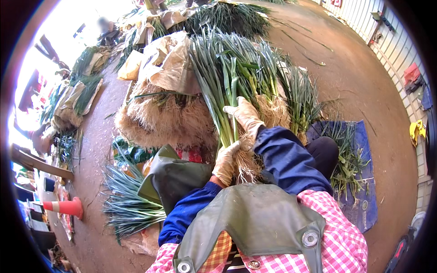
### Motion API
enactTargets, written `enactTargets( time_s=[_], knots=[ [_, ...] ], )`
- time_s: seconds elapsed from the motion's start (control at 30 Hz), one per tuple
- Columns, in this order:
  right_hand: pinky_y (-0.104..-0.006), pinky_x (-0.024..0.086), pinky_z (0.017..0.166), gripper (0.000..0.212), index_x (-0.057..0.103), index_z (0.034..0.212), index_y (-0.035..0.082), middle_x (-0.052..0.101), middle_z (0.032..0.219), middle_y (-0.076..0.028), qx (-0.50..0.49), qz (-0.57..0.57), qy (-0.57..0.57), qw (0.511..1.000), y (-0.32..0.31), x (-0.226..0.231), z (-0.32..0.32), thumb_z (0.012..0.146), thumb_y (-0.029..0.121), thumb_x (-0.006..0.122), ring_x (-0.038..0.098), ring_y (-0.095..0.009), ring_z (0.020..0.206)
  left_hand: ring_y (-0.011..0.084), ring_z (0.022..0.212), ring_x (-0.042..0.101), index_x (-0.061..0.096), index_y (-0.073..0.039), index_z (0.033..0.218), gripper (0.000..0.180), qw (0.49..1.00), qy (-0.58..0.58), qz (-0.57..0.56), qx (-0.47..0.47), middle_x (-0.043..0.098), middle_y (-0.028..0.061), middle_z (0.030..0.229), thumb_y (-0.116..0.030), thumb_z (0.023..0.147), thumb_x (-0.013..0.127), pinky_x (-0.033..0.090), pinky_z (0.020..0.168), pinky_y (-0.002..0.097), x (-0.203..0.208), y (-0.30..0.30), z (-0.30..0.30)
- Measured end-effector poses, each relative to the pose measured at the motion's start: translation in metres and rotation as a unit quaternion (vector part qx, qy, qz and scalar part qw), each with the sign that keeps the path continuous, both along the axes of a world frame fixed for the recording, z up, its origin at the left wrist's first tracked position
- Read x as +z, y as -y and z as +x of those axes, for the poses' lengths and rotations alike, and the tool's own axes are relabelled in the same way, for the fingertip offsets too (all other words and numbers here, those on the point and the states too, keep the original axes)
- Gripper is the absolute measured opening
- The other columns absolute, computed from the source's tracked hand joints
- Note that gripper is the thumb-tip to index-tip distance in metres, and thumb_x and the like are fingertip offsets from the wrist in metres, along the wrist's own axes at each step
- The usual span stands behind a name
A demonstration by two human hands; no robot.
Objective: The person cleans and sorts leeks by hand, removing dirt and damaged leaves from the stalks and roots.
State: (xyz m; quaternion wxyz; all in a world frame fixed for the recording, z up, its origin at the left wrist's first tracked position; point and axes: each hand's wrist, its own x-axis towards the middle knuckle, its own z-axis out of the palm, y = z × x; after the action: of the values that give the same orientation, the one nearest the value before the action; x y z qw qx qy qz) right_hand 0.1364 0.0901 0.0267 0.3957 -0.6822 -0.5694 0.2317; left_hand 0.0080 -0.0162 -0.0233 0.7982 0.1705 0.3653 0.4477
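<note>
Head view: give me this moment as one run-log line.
left hand: grips green-onion bunch near roots | right hand: on its stalks, higher | nearby: onion pile, blue sheet

Orange-red cone [71, 208] opposite pale panelled wall [357, 19]

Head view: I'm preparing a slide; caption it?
Gloved left hand and right hand on a bunch of leafy green stalks, pale roots at its near end.
</note>
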Motion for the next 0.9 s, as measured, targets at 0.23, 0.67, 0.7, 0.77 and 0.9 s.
enactTargets(
  time_s=[0.23, 0.67, 0.7, 0.77, 0.9],
  knots=[
    [-0.0295, 0.049, 0.063, 0.007, 0.065, 0.094, 0.006, 0.066, 0.079, -0.005, 0.021, 0.124, -0.296, 0.947, 0.022, -0.016, -0.007, 0.091, 0.012, 0.063, 0.061, -0.013, 0.071, 0.0174, 0.062, 0.062, 0.064, -0.002, 0.103, 0.020, 0.997, -0.067, 0.005, 0.039, 0.065, 0.0058, 0.079, -0.009, 0.085, 0.067, 0.053, 0.055, 0.0297, 0.013, 0.005, 0.002],
    [-0.0195, 0.042, 0.046, 0.020, 0.063, 0.090, 0.004, 0.057, 0.068, 0.003, 0.143, -0.055, -0.474, 0.867, 0.165, 0.113, 0.102, 0.089, 0.024, 0.064, 0.053, -0.005, 0.055, 0.0219, 0.071, 0.066, 0.059, 0.004, 0.117, 0.031, 0.998, 0.009, 0.050, -0.044, 0.066, 0.0104, 0.083, -0.011, 0.090, 0.058, 0.056, 0.066, 0.0335, 0.009, -0.005, -0.016],
    [-0.0193, 0.042, 0.047, 0.018, 0.062, 0.089, 0.004, 0.057, 0.068, 0.002, 0.099, -0.053, -0.430, 0.896, 0.176, 0.119, 0.133, 0.087, 0.022, 0.064, 0.053, -0.005, 0.055, 0.0224, 0.071, 0.066, 0.059, 0.004, 0.115, 0.029, 0.997, 0.030, 0.048, -0.049, 0.066, 0.0105, 0.083, -0.011, 0.089, 0.058, 0.056, 0.066, 0.0334, 0.012, -0.004, -0.013],
    [-0.0193, 0.043, 0.049, 0.015, 0.062, 0.088, 0.005, 0.058, 0.070, 0.001, 0.013, -0.069, -0.331, 0.941, 0.202, 0.120, 0.204, 0.085, 0.020, 0.064, 0.055, -0.005, 0.059, 0.0262, 0.077, 0.068, 0.057, 0.005, 0.116, 0.031, 0.994, 0.074, 0.048, -0.065, 0.066, 0.0138, 0.087, -0.006, 0.087, 0.056, 0.057, 0.072, 0.0355, 0.025, -0.001, -0.010],
    [-0.0344, 0.050, 0.071, 0.030, 0.063, 0.102, 0.005, 0.064, 0.091, -0.011, -0.260, -0.266, 0.105, 0.922, 0.243, 0.056, 0.364, 0.079, 0.023, 0.069, 0.063, -0.023, 0.084, 0.0305, 0.090, 0.067, 0.051, 0.006, 0.122, 0.042, 0.990, 0.113, 0.052, -0.070, 0.065, 0.0196, 0.099, -0.004, 0.082, 0.057, 0.057, 0.080, 0.0405, 0.014, -0.004, -0.014]
  ],
)
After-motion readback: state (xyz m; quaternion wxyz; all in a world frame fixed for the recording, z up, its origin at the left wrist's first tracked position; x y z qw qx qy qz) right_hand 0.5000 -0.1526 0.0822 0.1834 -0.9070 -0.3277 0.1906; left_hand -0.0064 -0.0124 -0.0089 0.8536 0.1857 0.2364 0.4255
